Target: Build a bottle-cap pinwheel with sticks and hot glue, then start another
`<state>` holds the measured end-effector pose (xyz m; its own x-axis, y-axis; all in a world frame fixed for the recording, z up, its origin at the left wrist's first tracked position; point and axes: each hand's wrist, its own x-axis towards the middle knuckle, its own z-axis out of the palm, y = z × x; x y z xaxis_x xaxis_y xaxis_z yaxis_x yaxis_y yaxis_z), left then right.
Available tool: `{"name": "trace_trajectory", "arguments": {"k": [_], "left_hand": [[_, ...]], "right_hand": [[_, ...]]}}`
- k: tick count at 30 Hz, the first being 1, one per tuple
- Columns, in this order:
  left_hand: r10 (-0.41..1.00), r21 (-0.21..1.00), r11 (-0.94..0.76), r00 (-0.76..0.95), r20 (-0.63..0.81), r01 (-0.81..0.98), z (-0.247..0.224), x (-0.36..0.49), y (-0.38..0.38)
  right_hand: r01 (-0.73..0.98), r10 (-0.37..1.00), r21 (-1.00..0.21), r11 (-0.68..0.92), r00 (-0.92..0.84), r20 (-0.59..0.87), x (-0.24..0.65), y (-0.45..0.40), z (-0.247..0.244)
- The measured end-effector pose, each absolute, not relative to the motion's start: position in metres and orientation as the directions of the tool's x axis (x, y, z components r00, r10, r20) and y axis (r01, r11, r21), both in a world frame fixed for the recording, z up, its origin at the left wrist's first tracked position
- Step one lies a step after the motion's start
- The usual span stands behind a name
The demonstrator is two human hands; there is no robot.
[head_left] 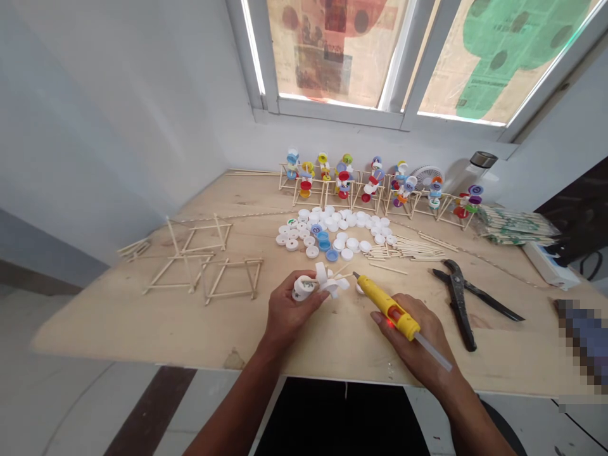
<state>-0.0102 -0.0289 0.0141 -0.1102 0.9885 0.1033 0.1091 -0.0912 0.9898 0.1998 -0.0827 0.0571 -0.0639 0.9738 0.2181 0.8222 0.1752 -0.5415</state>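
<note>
Over the pale wooden surface [332, 345], the left hand [289, 310] pinches a white plastic-cap assembly [327, 288], apparently part-built, the right hand [420, 329] wraps a yellow glue gun [376, 296]; multicoloured cap-and-stick models [343, 176] behind look finished, bare wooden-stick frames [232, 294] capless.

Black pliers [458, 301] on right side of wooden table [109, 316], handles spread toward near side and right. White power strip [546, 263] farther right, dark cable [591, 265] beside it. Bluish object [586, 342] at right edge, pixelated, identity unclear. Small white fan [427, 177] at far right, partly hidden. Bottle with metallic lid [484, 159] just right of fan. Beyond far edge, window frame [332, 114]; red-printed sheet [308, 38] in left pane, green-printed sheet [503, 57] in right. Pale wall [156, 95] at left. Near left, tiled floor [61, 405] with dark brown band [147, 411].
</note>
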Motion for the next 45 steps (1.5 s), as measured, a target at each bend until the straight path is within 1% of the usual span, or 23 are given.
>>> {"name": "trace_trajectory", "arguments": {"k": [6, 8, 12, 14, 16, 17, 19, 22, 24, 27, 31, 38, 42, 45], "left_hand": [[0.988, 0.995, -0.085, -0.123, 0.09, 0.045, 0.013, -0.01, -0.028], [0.989, 0.996, -0.082, -0.12, 0.084, 0.023, 0.011, -0.01, -0.027], [0.99, 0.997, -0.078, -0.12, 0.075, -0.026, 0.005, -0.012, -0.024], [0.99, 0.996, -0.071, -0.122, 0.063, -0.059, 0.002, -0.013, -0.022], [0.992, 0.994, -0.056, -0.121, 0.045, -0.094, -0.001, -0.013, -0.021], [0.992, 0.992, -0.049, -0.121, 0.036, -0.113, -0.001, -0.013, -0.021], [0.992, 0.986, -0.037, -0.125, 0.017, -0.16, -0.002, -0.012, -0.02], [0.99, 0.972, -0.026, -0.142, -0.008, -0.234, -0.002, -0.011, -0.02], [0.989, 0.961, -0.015, -0.146, -0.026, -0.276, -0.002, -0.009, -0.019], [0.985, 0.944, 0.006, -0.159, -0.062, -0.329, 0.0, -0.007, -0.019], [0.974, 0.918, 0.028, -0.196, -0.114, -0.395, 0.001, -0.007, -0.018], [0.979, 0.868, 0.064, -0.136, -0.149, -0.492, 0.0, -0.007, -0.017], [0.987, 0.859, 0.082, -0.081, -0.142, -0.506, 0.001, -0.007, -0.018], [0.987, 0.855, 0.095, -0.061, -0.146, -0.509, 0.002, -0.008, -0.019]], "right_hand": [[0.842, 0.97, -0.5, 0.204, -0.105, 0.219, 0.201, -0.084, 0.056], [0.837, 0.972, -0.509, 0.202, -0.106, 0.211, 0.203, -0.085, 0.058], [0.812, 0.975, -0.556, 0.175, -0.062, 0.215, 0.213, -0.094, 0.065], [0.821, 0.968, -0.549, 0.159, -0.02, 0.251, 0.226, -0.099, 0.068], [0.855, 0.944, -0.498, 0.146, 0.029, 0.327, 0.245, -0.102, 0.067], [0.879, 0.924, -0.455, 0.146, 0.042, 0.379, 0.257, -0.104, 0.065], [0.932, 0.871, -0.327, 0.155, 0.027, 0.491, 0.285, -0.106, 0.057], [0.978, 0.841, -0.13, 0.163, -0.069, 0.537, 0.331, -0.108, 0.041], [0.989, 0.839, -0.007, 0.147, -0.121, 0.531, 0.359, -0.109, 0.031], [0.988, 0.876, 0.08, 0.133, -0.155, 0.457, 0.386, -0.109, 0.022], [0.978, 0.901, 0.136, 0.157, -0.198, 0.385, 0.399, -0.104, 0.019], [0.956, 0.914, 0.224, 0.19, -0.255, 0.316, 0.415, -0.089, 0.011], [0.947, 0.916, 0.233, 0.223, -0.285, 0.282, 0.432, -0.084, 0.005], [0.942, 0.915, 0.211, 0.261, -0.311, 0.257, 0.444, -0.082, 0.003]]}}
